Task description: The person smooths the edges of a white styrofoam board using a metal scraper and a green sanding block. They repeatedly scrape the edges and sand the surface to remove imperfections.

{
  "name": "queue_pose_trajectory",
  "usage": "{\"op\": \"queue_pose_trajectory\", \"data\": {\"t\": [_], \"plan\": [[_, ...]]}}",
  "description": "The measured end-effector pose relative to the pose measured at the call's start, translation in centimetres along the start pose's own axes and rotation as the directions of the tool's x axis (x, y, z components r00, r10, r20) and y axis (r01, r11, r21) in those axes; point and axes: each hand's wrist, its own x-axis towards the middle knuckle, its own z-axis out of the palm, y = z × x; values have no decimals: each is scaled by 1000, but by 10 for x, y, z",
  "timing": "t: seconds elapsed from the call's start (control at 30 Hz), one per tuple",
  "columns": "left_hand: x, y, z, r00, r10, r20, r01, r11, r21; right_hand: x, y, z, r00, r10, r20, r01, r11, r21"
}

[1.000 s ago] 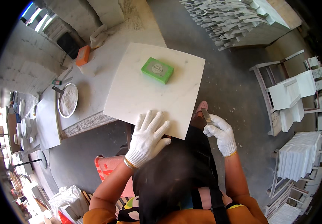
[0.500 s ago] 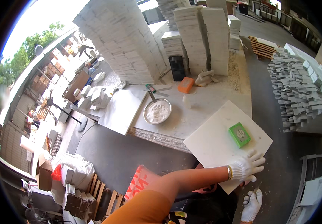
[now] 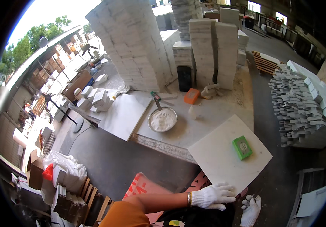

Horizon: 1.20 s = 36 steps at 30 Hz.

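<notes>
My left hand [image 3: 212, 196], in a white knitted glove, stretches across to the near corner of a square white stone tile [image 3: 223, 155]. Its fingers are out flat, touching or just over that corner. A green block [image 3: 242, 148] with a pale oval label lies on the tile. To the right and nearer, my right hand [image 3: 250, 210], also gloved, has its fingers curled around a small thin dark tool [image 3: 257, 194], whose kind is too small to tell. The tile juts out over the near edge of the stone-topped table [image 3: 181, 138].
On the table are a metal bowl of white powder [image 3: 163, 120] with a scraper in it, an orange block [image 3: 191, 96], a small white bottle [image 3: 193, 112] and another white slab [image 3: 123, 115]. Tall stone stacks [image 3: 132, 45] rise behind. A pallet of stone strips [image 3: 299, 106] stands right.
My left hand has moved left and toward me, from the tile's right near edge to its near corner. The right hand stays low at the right, its fingers still curled. The view has shifted slightly.
</notes>
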Motion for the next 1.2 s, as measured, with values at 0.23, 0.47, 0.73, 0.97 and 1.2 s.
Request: {"op": "queue_pose_trajectory", "data": {"t": [0.23, 0.47, 0.73, 0.97, 1.2], "plan": [[-17, -26, -58, 968, -238, 82, 195, 914, 355, -3, 11, 30, 999, 49, -6, -50, 983, -179], [-7, -30, -8, 936, -330, -122, 336, 732, 593, -15, 3, 57, 985, 97, 140, -77, 987, -144], [1, -23, 12, 931, -312, -191, 361, 692, 626, 8, -6, 31, 985, 61, 162, -76, 993, 91], [1, -20, 10, 922, -320, -217, 385, 699, 603, 27, 2, 29, 959, 27, 280, -76, 983, 166], [6, -19, 10, 916, -293, -274, 401, 704, 586, -10, 13, 2, 982, 94, 161, -107, 991, 75]]}}
